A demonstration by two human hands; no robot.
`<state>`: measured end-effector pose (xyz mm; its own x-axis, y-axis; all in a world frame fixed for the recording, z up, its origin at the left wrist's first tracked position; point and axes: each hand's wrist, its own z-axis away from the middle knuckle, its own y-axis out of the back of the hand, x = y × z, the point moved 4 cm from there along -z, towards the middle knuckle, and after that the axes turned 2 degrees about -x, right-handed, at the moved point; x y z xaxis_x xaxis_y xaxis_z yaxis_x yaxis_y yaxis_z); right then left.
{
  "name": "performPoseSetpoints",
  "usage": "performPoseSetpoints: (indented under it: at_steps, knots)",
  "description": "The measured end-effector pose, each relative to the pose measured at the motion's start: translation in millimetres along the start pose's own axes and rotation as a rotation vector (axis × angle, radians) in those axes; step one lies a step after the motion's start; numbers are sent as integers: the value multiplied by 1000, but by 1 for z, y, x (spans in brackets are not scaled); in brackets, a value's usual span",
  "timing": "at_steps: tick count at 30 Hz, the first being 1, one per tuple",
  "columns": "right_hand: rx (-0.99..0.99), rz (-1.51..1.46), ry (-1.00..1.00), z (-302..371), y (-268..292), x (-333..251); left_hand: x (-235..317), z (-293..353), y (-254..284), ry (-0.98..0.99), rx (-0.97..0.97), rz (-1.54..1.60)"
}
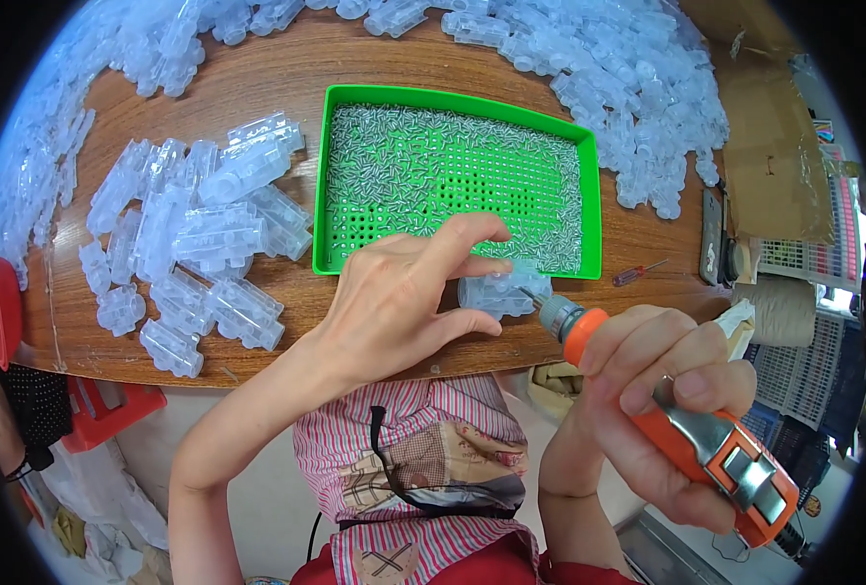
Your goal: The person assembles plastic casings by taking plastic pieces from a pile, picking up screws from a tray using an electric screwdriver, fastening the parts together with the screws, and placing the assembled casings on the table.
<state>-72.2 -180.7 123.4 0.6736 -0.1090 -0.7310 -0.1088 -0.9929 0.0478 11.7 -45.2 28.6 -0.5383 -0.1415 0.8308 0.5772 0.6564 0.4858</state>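
Note:
My right hand (662, 390) is wrapped round an orange electric screwdriver (691, 434) with a grey nose. Its bit points left and meets a clear plastic part (496, 294) at the front edge of the green tray. My left hand (389, 302) holds that part at its left side, a finger along the far edge and the thumb along the near edge, while the index finger is raised. Behind the part, the green tray (594, 205) has a perforated bottom strewn with small silver screws (379, 146). Whether a screw sits under the bit is too small to tell.
A loose pile of clear plastic parts (218, 234) lies left of the tray. Larger heaps (628, 88) line the far side of the brown wooden table (257, 73). A small red-handled screwdriver (638, 273) and a dark phone-like object (713, 234) lie at the right.

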Motion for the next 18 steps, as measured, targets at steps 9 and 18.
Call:
performPoseSetpoints:
  at_steps: [9,18]
  knots:
    - [-13,86,22,8,-11,0,9,-5,2,54,-5,88]
    - [-147,50,35,16,-7,0,4,-7,-2,-6,-91,-122]
